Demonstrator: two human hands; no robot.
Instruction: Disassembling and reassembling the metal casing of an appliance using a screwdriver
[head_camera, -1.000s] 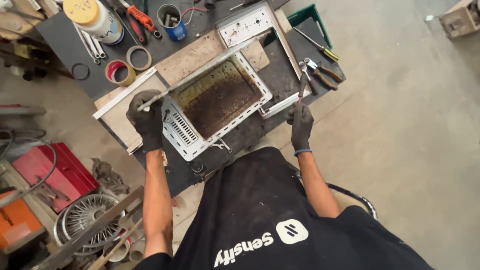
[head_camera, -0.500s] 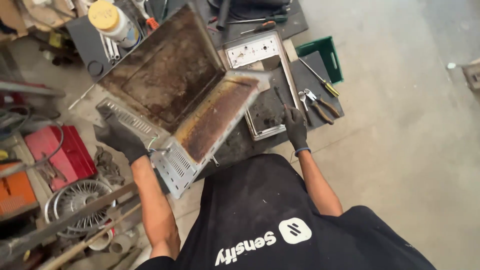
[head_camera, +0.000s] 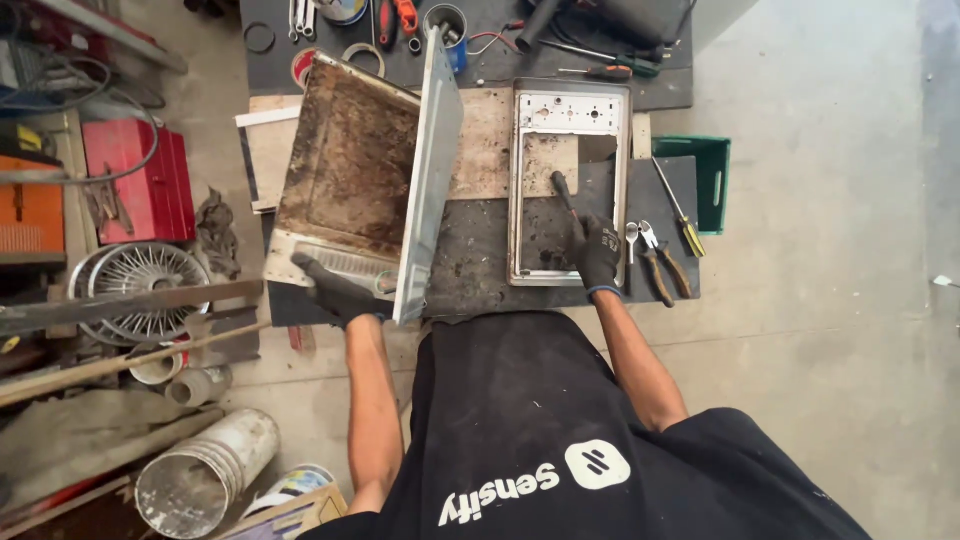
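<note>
My left hand (head_camera: 335, 288), in a dark glove, grips the near edge of a rusty, grimy metal oven shell (head_camera: 365, 175) that stands tipped up on its side on the dark workbench (head_camera: 475, 255). My right hand (head_camera: 597, 252), also gloved, holds a dark-handled screwdriver (head_camera: 563, 193) over a flat metal frame panel (head_camera: 567, 180) lying to the right of the shell. The screwdriver's tip is hidden by the hand.
Pliers (head_camera: 660, 262) and a yellow-handled screwdriver (head_camera: 683, 222) lie at the bench's right edge by a green crate (head_camera: 700, 175). Tape rolls, tools and a blue cup (head_camera: 450, 30) sit at the back. A red toolbox (head_camera: 135, 180), a wire fan guard (head_camera: 135, 285) and a bucket (head_camera: 205, 475) crowd the floor at left.
The oven shell has been lifted from lying flat and swung up onto its side at the left. My right hand moved onto the frame panel with the screwdriver.
</note>
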